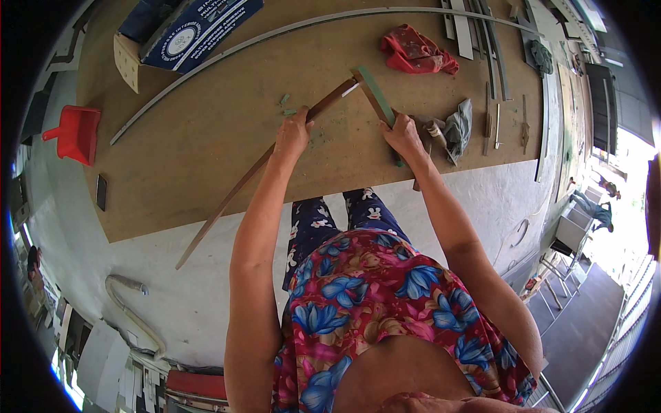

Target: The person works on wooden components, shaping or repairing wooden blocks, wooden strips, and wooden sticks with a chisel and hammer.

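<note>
My left hand [294, 132] is closed round a long, thin brown strip [237, 189], whose near end runs down past the table's front edge. In my right hand [404, 135] is a shorter strip with a green face [375, 96]. The far ends of both strips meet or lie very close together over the table, forming a peak; whether they are joined cannot be made out. A small white patch shows on the brown strip near that peak. Green scraps [284, 101] lie beside my left hand. A crumpled grey cloth [458, 127] is just right of my right hand.
The brown tabletop [186, 151] carries a red cloth [416, 51], a long pale strip [227, 53] across the back, and several narrow strips [490, 48] at right. A blue box [206, 34] stands back left. A red dustpan [77, 134] and a phone [102, 192] lie at the left edge.
</note>
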A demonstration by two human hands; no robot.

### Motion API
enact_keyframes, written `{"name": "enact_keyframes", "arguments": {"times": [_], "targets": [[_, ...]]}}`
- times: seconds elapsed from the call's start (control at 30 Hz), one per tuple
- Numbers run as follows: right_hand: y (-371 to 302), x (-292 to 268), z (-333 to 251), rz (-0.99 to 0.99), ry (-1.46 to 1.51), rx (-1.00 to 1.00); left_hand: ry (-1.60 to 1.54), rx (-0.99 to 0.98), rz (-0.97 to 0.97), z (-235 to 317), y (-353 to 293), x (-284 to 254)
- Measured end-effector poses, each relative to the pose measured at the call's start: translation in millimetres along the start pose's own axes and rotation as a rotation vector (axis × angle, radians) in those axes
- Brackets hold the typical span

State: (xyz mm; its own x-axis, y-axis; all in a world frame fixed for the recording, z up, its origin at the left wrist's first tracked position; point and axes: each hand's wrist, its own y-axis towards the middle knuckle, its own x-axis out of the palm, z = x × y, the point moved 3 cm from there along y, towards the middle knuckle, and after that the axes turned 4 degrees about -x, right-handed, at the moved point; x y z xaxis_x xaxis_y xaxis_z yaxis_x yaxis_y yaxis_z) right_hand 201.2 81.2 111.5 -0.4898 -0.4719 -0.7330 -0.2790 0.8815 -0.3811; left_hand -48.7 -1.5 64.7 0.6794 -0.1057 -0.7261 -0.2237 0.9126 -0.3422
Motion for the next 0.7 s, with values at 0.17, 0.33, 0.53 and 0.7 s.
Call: {"name": "enact_keyframes", "arguments": {"times": [0.17,0.33,0.53,0.7], "targets": [[-3,5,14,0.001,-0.005,0.004,0.041,0.000,-0.023,7,4,3],[-3,16,34,-0.006,0.055,0.053,0.153,-0.033,-0.073,8,13,8],[20,62,32,-0.063,0.021,0.125,0.202,-0.116,-0.129,-31,33,22],[26,85,47,-0.105,0.000,0.144,0.282,-0.034,-0.010,-48,34,34]]}}
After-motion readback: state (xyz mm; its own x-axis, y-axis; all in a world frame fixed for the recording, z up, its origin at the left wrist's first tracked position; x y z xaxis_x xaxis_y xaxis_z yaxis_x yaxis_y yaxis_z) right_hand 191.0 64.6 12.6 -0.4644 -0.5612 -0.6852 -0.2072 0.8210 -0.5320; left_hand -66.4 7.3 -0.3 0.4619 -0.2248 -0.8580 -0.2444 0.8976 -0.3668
